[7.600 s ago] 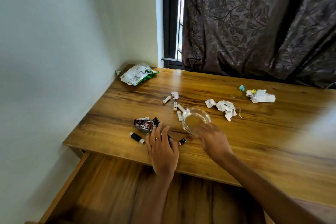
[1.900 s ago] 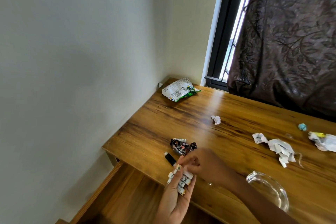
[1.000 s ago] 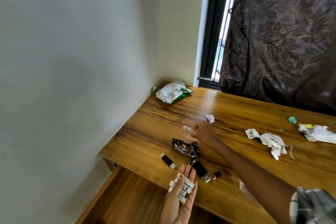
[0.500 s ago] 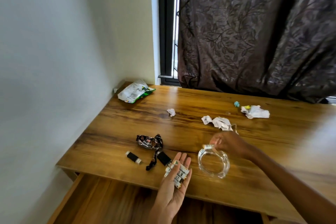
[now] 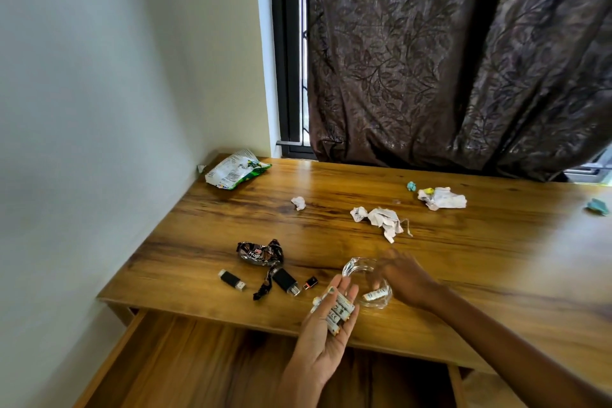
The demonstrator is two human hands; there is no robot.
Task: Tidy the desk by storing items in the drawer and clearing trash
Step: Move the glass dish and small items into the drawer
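Step in hand, by my reading: collecting batteries into the bowl before storage.

L hand was held palm-up and flat over the desk's front edge, not gripping, w/ a cluster of small white cylindrical batteries resting on the fingers. R hand was over the far-right rim of the small clear glass bowl, fingers loosely spread; blurred, so whether it pinched anything I could not tell. One white battery lay inside the bowl, just right of the L fingertips.

Left of the L hand, on the brown wooden desk: a black USB stick, a second black stick w/ lanyard, a small black-and-red cap and a crumpled dark foil wrapper. Beyond both hands: crumpled white paper scraps and a green-and-white snack packet.

The open wooden drawer sat below the L hand.

Next move prob. calls for tipping or transferring the palm batteries into the bowl w/o rolling any off the edge, then moving bowl and sticks to the drawer. Trash not yet cleared.
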